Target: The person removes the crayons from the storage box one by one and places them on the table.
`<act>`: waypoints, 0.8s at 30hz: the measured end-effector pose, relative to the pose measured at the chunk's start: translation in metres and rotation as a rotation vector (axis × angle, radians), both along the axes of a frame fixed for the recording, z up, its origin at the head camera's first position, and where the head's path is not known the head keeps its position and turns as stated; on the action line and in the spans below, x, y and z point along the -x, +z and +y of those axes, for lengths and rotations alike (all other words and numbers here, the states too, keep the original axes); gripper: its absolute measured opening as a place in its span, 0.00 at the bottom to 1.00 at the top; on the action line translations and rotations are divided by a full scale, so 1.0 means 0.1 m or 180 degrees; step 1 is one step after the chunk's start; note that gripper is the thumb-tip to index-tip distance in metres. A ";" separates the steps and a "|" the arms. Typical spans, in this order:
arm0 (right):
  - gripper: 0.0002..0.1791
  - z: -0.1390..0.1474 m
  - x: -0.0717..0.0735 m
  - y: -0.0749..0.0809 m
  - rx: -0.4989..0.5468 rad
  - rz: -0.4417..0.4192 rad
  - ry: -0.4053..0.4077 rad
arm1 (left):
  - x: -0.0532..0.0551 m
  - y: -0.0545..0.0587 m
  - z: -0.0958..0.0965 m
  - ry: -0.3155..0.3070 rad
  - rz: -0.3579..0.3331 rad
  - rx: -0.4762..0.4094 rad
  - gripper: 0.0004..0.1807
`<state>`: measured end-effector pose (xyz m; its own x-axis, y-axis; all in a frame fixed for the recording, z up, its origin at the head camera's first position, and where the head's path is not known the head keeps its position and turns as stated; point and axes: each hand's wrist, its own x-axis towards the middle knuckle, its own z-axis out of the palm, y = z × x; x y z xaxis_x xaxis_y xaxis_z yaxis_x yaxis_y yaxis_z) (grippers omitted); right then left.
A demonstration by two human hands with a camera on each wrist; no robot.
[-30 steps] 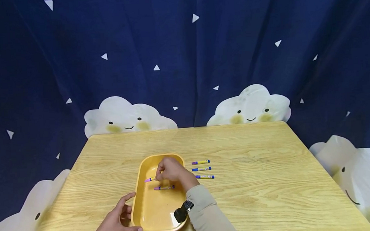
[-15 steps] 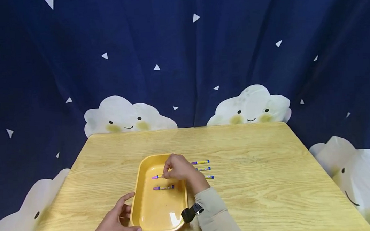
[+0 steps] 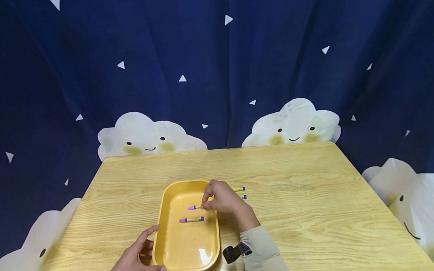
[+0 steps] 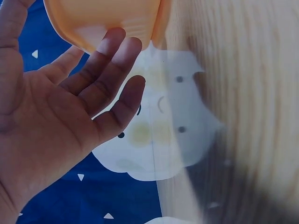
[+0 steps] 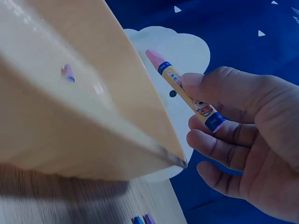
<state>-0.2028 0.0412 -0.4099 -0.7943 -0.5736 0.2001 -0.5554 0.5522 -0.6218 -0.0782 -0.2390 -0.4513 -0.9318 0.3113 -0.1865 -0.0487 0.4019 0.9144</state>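
My right hand pinches a pink crayon with a yellow wrapper between thumb and fingers. In the head view it is over the right part of a yellow plastic tray, the crayon's pink tip pointing left. A second pink crayon lies flat on the tray floor, just nearer than the held one. My left hand rests at the tray's near left corner, thumb at the front rim and index fingertip against the left side. In the left wrist view its other fingers are loosely bent beside the tray.
Right of the tray, a yellow-wrapped crayon and a blue-ended crayon lie on the wooden table, partly hidden by my right hand. A dark blue curtain with white clouds and triangles surrounds the table's back and sides.
My right hand has moved right across the tray with the pink crayon, toward the right rim, now covering one of the crayons on the table. The left hand and tray have stayed put.
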 end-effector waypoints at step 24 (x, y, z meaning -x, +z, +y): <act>0.07 0.59 -0.14 -0.26 0.0688 -0.0565 -0.0473 | -0.01 0.00 0.00 -0.0074 0.0069 -0.0018 0.53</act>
